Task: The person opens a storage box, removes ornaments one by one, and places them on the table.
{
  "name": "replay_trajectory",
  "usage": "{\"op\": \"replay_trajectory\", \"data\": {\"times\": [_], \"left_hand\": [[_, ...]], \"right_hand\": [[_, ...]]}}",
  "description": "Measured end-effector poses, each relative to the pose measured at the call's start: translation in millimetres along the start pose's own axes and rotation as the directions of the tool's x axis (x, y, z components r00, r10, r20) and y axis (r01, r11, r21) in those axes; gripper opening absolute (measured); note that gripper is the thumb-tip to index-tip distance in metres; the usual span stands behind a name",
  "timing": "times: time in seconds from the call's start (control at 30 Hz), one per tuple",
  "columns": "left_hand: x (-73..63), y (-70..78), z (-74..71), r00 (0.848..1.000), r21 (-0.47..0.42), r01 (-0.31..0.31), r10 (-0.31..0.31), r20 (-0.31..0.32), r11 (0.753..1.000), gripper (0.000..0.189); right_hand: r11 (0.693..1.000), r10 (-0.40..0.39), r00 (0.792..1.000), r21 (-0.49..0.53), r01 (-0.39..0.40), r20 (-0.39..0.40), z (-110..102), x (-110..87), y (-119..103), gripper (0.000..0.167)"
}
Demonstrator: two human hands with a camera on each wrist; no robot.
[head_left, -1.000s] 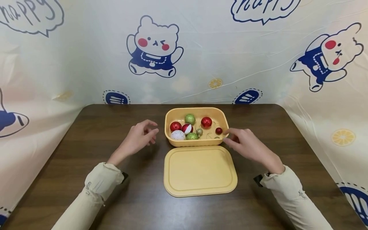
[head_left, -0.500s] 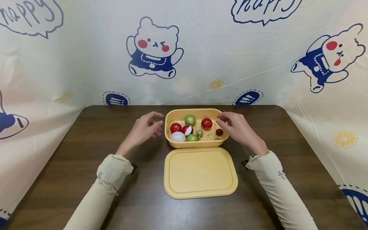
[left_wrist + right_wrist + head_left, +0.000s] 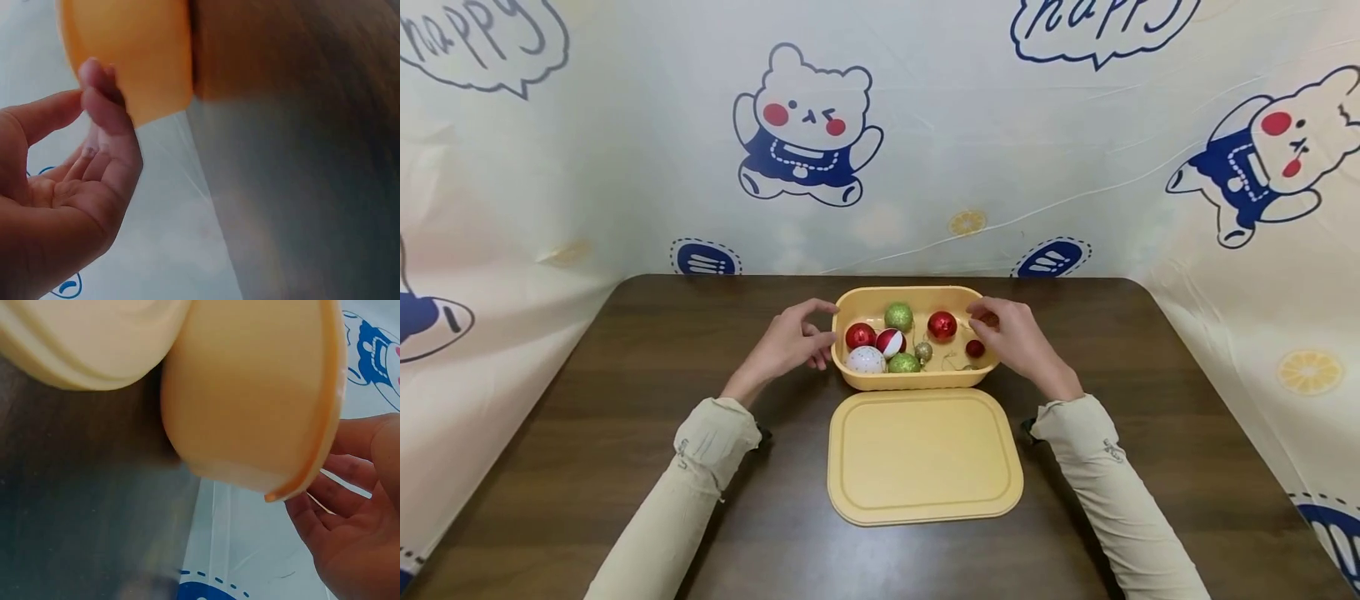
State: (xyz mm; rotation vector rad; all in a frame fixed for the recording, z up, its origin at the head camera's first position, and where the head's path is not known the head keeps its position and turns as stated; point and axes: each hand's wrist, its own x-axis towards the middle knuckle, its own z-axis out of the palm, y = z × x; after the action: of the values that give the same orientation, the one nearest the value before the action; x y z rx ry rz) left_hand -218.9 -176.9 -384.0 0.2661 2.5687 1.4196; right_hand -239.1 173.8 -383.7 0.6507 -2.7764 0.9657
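Observation:
A yellow plastic box (image 3: 917, 382), its top uncovered, sits near the table's back and holds several Christmas balls, among them a red ball (image 3: 942, 326), a green ball (image 3: 898, 316) and a white speckled ball (image 3: 866, 360). My left hand (image 3: 784, 340) has its curled fingers and thumb at the left end of the rim. At the opposite end, my right hand (image 3: 1017, 335) holds the rim; in the right wrist view several fingers (image 3: 337, 494) bend against its outside, and the thumb is hidden. The left wrist view shows fingertips (image 3: 103, 112) against the box wall.
A flat yellow lid (image 3: 925, 458) lies on the brown wooden table (image 3: 760, 517), right in front of the box. Behind the table hangs a pale printed cloth (image 3: 940, 150), which also runs along both sides.
The left hand has moved right to reach the box's left rim. My right hand has moved up and left, from the near right corner to the right end of the rim.

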Motion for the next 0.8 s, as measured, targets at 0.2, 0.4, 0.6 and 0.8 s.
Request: {"op": "replay_trajectory", "data": {"times": [0.2,0.4,0.6,0.8], "left_hand": [[0.9,-1.8,3.3,0.999,-0.003,-0.024,0.024,-0.032,1.0,0.043],[-0.3,-2.8,6.3,0.998,-0.018,-0.052,0.052,-0.037,0.998,0.039],[-2.1,-2.2,8.2,0.997,-0.027,-0.067,0.066,-0.04,0.997,0.034],[-0.9,-0.6,11.0,0.997,-0.031,-0.053,0.052,-0.049,0.998,0.037]], "right_hand": [[0.999,0.023,0.999,0.045,-0.025,0.035,-3,-1.1,0,0.024],[0.998,0.036,0.997,0.058,-0.04,0.065,-2,-0.1,0,0.025],[0.996,0.006,0.997,-0.084,0.0,0.076,8,-0.5,-4,0.027],[0.944,-0.093,0.995,-0.315,0.094,0.018,17,-3.6,-3,0.019]]}}
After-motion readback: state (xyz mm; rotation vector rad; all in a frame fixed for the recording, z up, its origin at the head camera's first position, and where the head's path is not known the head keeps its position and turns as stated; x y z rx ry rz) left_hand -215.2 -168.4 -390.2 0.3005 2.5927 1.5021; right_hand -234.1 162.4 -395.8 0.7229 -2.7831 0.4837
